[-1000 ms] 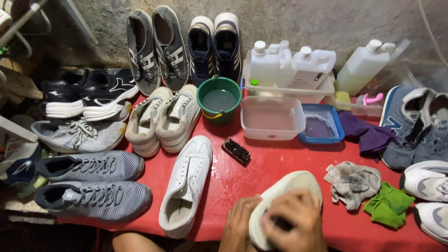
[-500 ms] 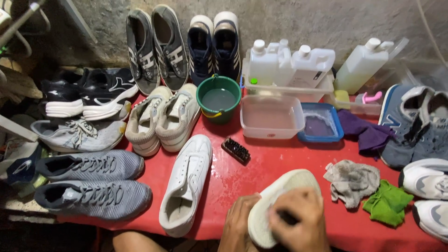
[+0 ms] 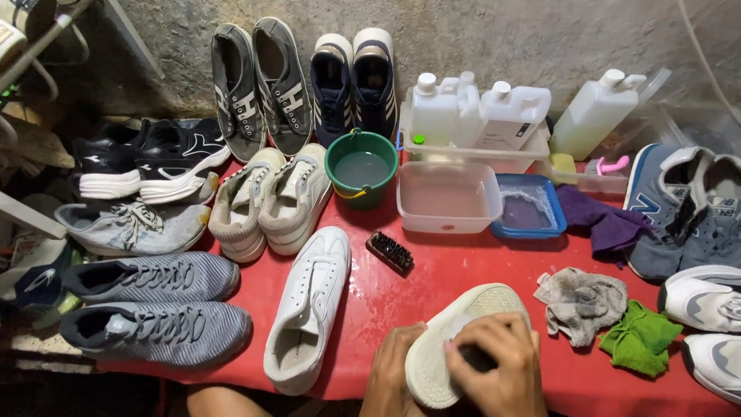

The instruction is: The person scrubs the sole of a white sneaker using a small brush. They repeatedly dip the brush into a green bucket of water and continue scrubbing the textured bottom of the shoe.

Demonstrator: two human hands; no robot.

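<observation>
Gripping white shoe (image 3: 455, 332) sole-up btwn hands: left (image 3: 392, 372) cups heel, right (image 3: 494, 369) clenched on sole.

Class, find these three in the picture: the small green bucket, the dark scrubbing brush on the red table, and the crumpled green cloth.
Small green plastic bucket (image 3: 384, 182): head view, on its outer green wall.
Dark rectangular scrubbing brush (image 3: 390, 252): head view, on its bristle face.
Crumpled green cloth (image 3: 640, 338): head view, on its middle folds.

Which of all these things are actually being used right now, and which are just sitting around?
In use:
left hand
right hand
upturned white shoe

Lying about:
brush
green bucket
grey rag
green cloth
white shoe
</observation>
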